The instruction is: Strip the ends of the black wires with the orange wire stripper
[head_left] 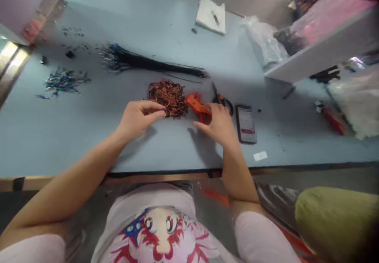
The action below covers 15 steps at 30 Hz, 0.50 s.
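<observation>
The left hand [137, 117] was held partly open, with the fingers together and gently curved and the thumb tucked below them. Its fingertips reached the near edge of a loose pile of copper-coloured wire strands [167, 98], directly ahead of the hand. Whether those fingertips had hold of any strand could not be determined.

The right hand [217, 123] was also partly open, with the fingers arched over an orange-handled hand tool [197, 106] and the thumb extended toward the left hand. The fingers touched the tool, which lay just ahead of and to the left of the hand, between it and the copper pile. Whether the grip was closed could not be determined.

A pair of black-handled scissors [221, 100] lay just beyond the right hand, and a mobile phone [245, 124] lay beside that hand on its outer side. Beyond the left hand, a long bundle of dark insulated wires [148, 61] lay across the pale blue workbench [89, 137]. Farther out on the left-hand side lay a scattered heap of blue wire pieces [63, 82].
</observation>
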Each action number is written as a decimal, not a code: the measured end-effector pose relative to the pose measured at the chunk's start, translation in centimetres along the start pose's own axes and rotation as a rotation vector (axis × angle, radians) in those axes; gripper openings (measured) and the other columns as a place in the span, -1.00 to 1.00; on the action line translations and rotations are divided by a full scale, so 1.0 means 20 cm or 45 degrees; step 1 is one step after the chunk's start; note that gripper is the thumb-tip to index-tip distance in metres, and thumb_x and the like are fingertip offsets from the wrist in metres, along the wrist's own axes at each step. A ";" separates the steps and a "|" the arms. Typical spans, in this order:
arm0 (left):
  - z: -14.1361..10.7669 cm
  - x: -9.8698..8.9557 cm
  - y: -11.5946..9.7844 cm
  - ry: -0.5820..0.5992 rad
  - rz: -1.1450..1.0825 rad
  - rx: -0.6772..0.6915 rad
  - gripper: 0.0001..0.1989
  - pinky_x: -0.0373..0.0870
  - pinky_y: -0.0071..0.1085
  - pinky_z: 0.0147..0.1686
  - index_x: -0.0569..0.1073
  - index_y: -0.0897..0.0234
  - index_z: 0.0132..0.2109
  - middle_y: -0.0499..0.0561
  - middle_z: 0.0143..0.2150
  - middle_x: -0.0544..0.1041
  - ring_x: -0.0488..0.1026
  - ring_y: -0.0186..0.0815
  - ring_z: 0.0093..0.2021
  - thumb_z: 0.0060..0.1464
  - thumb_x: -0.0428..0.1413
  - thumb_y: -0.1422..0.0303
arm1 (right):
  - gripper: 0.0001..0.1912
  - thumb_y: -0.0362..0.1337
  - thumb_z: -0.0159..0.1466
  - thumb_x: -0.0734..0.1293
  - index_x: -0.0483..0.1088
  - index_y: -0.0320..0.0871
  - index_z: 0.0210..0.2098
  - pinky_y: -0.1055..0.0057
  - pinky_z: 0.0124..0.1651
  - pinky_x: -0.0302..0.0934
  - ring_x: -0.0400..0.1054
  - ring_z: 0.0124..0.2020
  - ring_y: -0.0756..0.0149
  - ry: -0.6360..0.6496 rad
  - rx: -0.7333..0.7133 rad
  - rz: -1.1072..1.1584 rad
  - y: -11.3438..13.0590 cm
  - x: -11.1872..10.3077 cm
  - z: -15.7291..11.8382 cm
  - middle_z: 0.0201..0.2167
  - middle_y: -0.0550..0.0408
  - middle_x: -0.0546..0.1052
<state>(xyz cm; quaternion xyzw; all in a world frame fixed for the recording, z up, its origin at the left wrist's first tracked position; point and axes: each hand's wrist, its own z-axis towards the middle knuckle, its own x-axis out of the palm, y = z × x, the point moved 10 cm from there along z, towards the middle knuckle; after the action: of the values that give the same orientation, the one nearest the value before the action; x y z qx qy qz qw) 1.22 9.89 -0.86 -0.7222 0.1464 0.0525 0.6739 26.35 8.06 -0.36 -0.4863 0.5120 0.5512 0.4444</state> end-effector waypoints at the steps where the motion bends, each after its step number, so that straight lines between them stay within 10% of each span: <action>1: 0.00 0.00 0.00 -0.011 0.004 0.006 -0.80 0.44 -0.43 -0.30 0.68 0.23 -0.26 -0.02 -0.32 0.69 0.59 -0.29 -0.34 -0.06 0.32 0.26 | -0.27 -0.03 0.15 0.54 0.34 -0.28 0.18 -0.06 0.12 0.29 0.33 0.13 -0.24 -0.002 0.034 -0.021 -0.01 0.01 0.01 0.14 -0.31 0.45; 10: -0.01 0.01 -0.05 -0.025 0.022 0.192 -0.81 0.40 -0.44 -0.32 0.69 0.19 -0.24 0.00 -0.28 0.68 0.58 -0.28 -0.28 -0.01 0.28 0.24 | -0.54 -0.16 0.30 0.34 0.43 -0.32 0.10 -0.04 0.02 0.30 0.38 0.04 -0.20 -0.048 0.193 0.001 -0.06 0.09 0.04 0.01 -0.36 0.51; 15: -0.04 -0.02 -0.11 -0.125 0.030 0.376 -0.83 0.37 -0.47 -0.36 0.69 0.18 -0.25 0.01 -0.27 0.65 0.53 -0.33 -0.28 0.04 0.25 0.25 | -0.59 -0.21 0.23 0.32 0.45 -0.25 0.03 -0.01 0.14 0.28 0.39 0.05 -0.05 -0.358 0.197 0.577 -0.13 -0.07 0.03 0.01 -0.24 0.53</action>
<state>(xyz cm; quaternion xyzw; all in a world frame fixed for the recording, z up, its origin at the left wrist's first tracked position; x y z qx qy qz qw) 1.42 9.31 1.42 -0.6100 0.1278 0.0734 0.7786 29.10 8.85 0.63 -0.2425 0.5816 0.6580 0.4123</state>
